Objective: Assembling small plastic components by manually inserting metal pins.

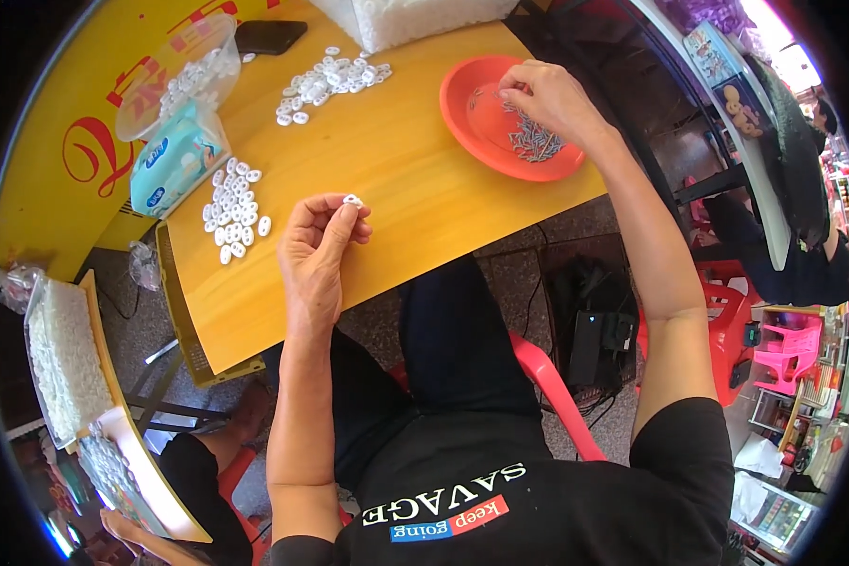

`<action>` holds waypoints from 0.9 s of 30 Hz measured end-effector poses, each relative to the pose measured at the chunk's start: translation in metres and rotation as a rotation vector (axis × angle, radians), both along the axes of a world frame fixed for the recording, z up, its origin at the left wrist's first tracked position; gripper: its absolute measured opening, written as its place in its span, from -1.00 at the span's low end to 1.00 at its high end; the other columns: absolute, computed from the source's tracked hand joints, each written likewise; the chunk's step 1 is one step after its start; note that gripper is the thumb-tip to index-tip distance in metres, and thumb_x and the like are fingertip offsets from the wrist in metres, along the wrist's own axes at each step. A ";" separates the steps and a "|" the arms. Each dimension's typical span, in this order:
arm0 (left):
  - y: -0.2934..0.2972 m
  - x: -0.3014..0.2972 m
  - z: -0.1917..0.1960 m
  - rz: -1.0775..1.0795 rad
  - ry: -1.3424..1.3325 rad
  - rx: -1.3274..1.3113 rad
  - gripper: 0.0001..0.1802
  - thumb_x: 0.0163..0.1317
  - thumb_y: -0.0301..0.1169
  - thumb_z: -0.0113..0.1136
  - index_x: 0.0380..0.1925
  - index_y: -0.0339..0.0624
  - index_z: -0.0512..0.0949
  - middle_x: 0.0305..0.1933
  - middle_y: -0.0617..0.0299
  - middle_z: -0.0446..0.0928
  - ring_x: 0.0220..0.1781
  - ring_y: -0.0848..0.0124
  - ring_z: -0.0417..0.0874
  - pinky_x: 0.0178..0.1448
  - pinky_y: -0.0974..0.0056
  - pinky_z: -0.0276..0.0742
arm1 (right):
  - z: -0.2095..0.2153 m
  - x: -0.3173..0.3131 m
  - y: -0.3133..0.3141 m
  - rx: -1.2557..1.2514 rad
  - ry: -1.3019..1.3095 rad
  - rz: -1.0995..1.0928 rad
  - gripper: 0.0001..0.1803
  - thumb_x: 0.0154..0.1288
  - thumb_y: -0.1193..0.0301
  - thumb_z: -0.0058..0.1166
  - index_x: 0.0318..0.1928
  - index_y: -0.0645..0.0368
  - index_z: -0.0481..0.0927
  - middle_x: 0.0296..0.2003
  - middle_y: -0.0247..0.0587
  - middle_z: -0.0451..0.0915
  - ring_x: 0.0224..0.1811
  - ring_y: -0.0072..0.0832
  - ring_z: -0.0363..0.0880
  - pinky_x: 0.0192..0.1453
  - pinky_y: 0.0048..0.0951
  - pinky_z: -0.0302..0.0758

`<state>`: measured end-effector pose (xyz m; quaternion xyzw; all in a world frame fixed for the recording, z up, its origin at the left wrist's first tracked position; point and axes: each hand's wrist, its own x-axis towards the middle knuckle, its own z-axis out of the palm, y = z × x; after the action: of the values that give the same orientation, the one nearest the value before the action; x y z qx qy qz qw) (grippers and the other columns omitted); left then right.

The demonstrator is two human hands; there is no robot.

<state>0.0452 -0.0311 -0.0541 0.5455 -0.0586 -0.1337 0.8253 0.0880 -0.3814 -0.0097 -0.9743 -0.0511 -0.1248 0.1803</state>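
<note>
My left hand (319,250) is raised over the near edge of the yellow table, pinching a small white oval plastic piece (353,200) between thumb and forefinger. Over the red plate (457,94), the fingers of my right hand (552,99) are closed in a pinch; whatever is between them is too small to make out. Loose grey metal screws (538,143) lie in the plate, heaped toward its near right side. A cluster of white oval pieces with holes (231,212) lies left of my left hand. Farther back is another pile of such pieces (330,80).
A clear tub of white pieces (193,80) stands at the left beside a light-blue tissue pack (174,156). Behind them lies a dark phone (271,37). A white box (396,21) sits at the table's far edge. Another person's hand (123,528) is at a lower-left table.
</note>
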 end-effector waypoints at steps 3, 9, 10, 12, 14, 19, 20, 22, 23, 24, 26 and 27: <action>0.000 -0.001 -0.003 -0.009 -0.028 0.008 -0.83 0.36 -0.47 0.22 -0.12 -0.31 0.52 -0.21 0.14 0.61 -0.28 0.47 0.60 -0.10 0.38 0.54 | -0.002 0.003 -0.005 -0.137 0.004 -0.043 -0.83 0.25 0.39 0.18 -0.22 0.21 0.68 -0.31 -0.12 0.65 -0.26 -0.28 0.66 -0.15 -0.33 0.56; -0.002 -0.004 -0.001 0.018 -0.039 0.029 -0.84 0.37 -0.49 0.20 -0.11 -0.32 0.52 -0.20 0.13 0.61 -0.27 0.47 0.60 -0.09 0.38 0.54 | 0.004 0.009 -0.003 -0.200 0.034 -0.067 -0.82 0.26 0.34 0.17 -0.23 0.17 0.69 -0.29 -0.13 0.66 -0.18 -0.22 0.66 -0.08 -0.27 0.56; -0.001 -0.004 -0.001 0.019 -0.037 0.029 -0.84 0.37 -0.49 0.20 -0.11 -0.32 0.52 -0.20 0.13 0.61 -0.27 0.47 0.60 -0.09 0.38 0.54 | 0.005 0.011 -0.002 -0.203 0.031 -0.036 -0.83 0.27 0.32 0.17 -0.25 0.14 0.70 -0.27 -0.11 0.68 -0.17 -0.18 0.67 -0.07 -0.21 0.58; -0.001 -0.004 -0.001 0.018 -0.044 0.045 -0.84 0.37 -0.49 0.20 -0.11 -0.32 0.52 -0.20 0.13 0.61 -0.26 0.47 0.60 -0.09 0.38 0.54 | 0.006 0.013 0.000 -0.206 0.027 -0.004 -0.83 0.27 0.30 0.17 -0.27 0.11 0.71 -0.25 -0.08 0.70 -0.16 -0.14 0.69 -0.05 -0.15 0.59; -0.001 -0.004 -0.002 0.014 -0.043 0.039 -0.84 0.37 -0.49 0.20 -0.11 -0.31 0.52 -0.20 0.14 0.61 -0.26 0.47 0.60 -0.09 0.38 0.53 | 0.007 0.014 0.002 -0.214 0.060 -0.030 -0.83 0.28 0.31 0.16 -0.27 0.12 0.71 -0.27 -0.08 0.70 -0.16 -0.14 0.69 -0.06 -0.15 0.60; 0.000 -0.004 -0.002 0.009 -0.047 0.034 -0.84 0.37 -0.49 0.20 -0.11 -0.31 0.51 -0.20 0.14 0.61 -0.26 0.47 0.60 -0.08 0.38 0.53 | 0.001 0.016 0.009 -0.248 0.077 -0.022 -0.83 0.28 0.33 0.15 -0.28 0.14 0.69 -0.29 -0.08 0.69 -0.18 -0.12 0.68 -0.08 -0.13 0.60; -0.001 -0.004 -0.002 0.004 -0.047 0.028 -0.84 0.37 -0.49 0.19 -0.11 -0.31 0.51 -0.20 0.14 0.60 -0.26 0.47 0.60 -0.08 0.38 0.53 | -0.001 0.016 0.009 -0.262 0.035 -0.011 -0.84 0.27 0.34 0.14 -0.29 0.16 0.68 -0.29 -0.07 0.69 -0.18 -0.11 0.68 -0.09 -0.12 0.59; -0.001 -0.004 -0.003 0.004 -0.048 0.022 -0.84 0.38 -0.49 0.19 -0.11 -0.31 0.51 -0.20 0.14 0.60 -0.26 0.47 0.60 -0.08 0.38 0.53 | -0.002 0.015 0.009 -0.260 0.035 -0.012 -0.85 0.27 0.36 0.13 -0.31 0.17 0.65 -0.30 -0.06 0.69 -0.19 -0.09 0.68 -0.10 -0.11 0.59; -0.001 -0.004 -0.003 0.001 -0.047 0.016 -0.84 0.38 -0.49 0.19 -0.12 -0.31 0.51 -0.20 0.14 0.60 -0.26 0.47 0.60 -0.08 0.38 0.53 | -0.001 0.015 0.009 -0.257 0.035 -0.016 -0.86 0.26 0.38 0.12 -0.33 0.18 0.63 -0.31 -0.04 0.68 -0.20 -0.08 0.67 -0.11 -0.11 0.59; -0.002 -0.005 -0.003 -0.002 -0.047 0.010 -0.85 0.38 -0.49 0.19 -0.12 -0.31 0.51 -0.20 0.14 0.60 -0.26 0.47 0.60 -0.08 0.38 0.53 | -0.001 0.014 0.010 -0.257 0.035 -0.012 -0.86 0.26 0.38 0.12 -0.33 0.18 0.63 -0.31 -0.04 0.68 -0.20 -0.08 0.67 -0.11 -0.11 0.59; -0.001 -0.005 -0.003 -0.004 -0.045 0.003 -0.85 0.37 -0.49 0.19 -0.12 -0.31 0.51 -0.20 0.14 0.60 -0.26 0.47 0.60 -0.09 0.38 0.53 | 0.001 0.013 0.011 -0.323 0.068 -0.026 -0.88 0.22 0.44 0.14 -0.26 0.20 0.64 -0.33 -0.10 0.66 -0.24 -0.21 0.67 -0.13 -0.28 0.57; -0.001 -0.005 -0.003 -0.009 -0.043 -0.003 -0.84 0.37 -0.49 0.19 -0.12 -0.31 0.51 -0.20 0.14 0.60 -0.26 0.47 0.60 -0.09 0.38 0.53 | 0.002 0.012 0.012 -0.324 0.069 -0.022 -0.88 0.22 0.44 0.14 -0.26 0.20 0.64 -0.33 -0.10 0.66 -0.24 -0.21 0.67 -0.13 -0.28 0.57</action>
<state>0.0405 -0.0323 -0.0573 0.5466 -0.0792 -0.1255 0.8241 0.0999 -0.3698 -0.0074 -0.9948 -0.0534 -0.0836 0.0212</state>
